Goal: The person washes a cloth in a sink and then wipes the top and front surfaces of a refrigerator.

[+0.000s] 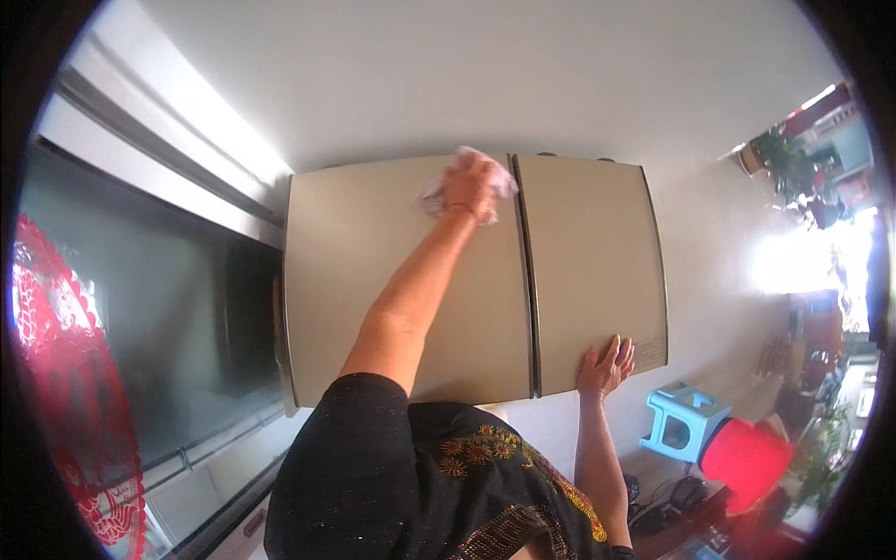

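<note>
My left hand (470, 190) is closed around a crumpled pale pink cloth (501, 180) and presses it on the larger of two flat tan panels (364, 266), close to the dark gap between them. The panels look like the doors of a refrigerator. My right hand (607, 369) rests with its fingers spread on the near edge of the smaller panel (595, 259), beside a small patch of printed writing. It holds nothing. My left forearm reaches across the larger panel.
At the left stands a dark glass pane (189, 315) with a red cut-out decoration (84, 420). A pale wall (490, 70) borders the panels' far edge. A light blue plastic stool (682, 423) stands at the lower right by red fabric (745, 458); potted plants (780, 164) are at the far right.
</note>
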